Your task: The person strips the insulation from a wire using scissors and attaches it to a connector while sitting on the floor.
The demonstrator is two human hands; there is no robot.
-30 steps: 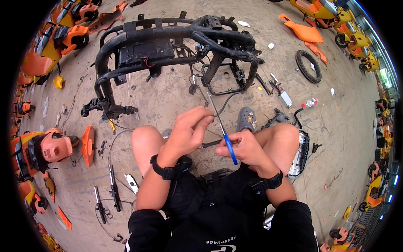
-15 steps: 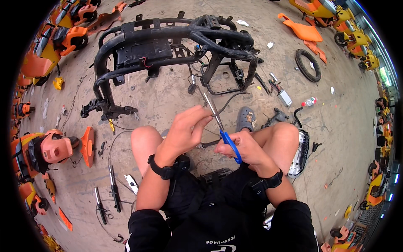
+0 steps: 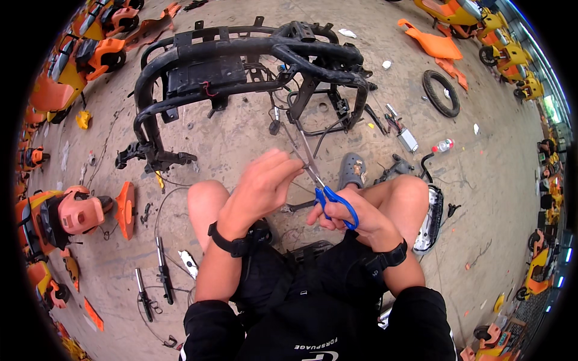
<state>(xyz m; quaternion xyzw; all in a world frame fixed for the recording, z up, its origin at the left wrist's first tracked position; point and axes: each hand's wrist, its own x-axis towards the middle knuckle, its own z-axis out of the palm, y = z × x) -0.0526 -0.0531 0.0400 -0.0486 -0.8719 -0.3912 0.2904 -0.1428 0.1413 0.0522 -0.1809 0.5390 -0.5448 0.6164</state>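
My right hand grips scissors with blue handles, fingers and thumb through the loops. Their metal blades point away from me, spread apart. Beside the blades my left hand is pinched closed on a thin dark cable. The cable passes by the blades and its loose stretch sticks out toward the black frame; whether it lies between the blades I cannot tell. Both hands hover between my bare knees, above the floor.
A black scooter frame lies ahead. To its right are a tyre, a silver box with wires and a plastic bottle. Shock absorbers and an orange panel lie to the left. Scooters line both sides.
The scissors' blades and handles have spread apart as my right fingers opened. The cable's loose stretch has swung upward. My left hand has shifted only slightly.
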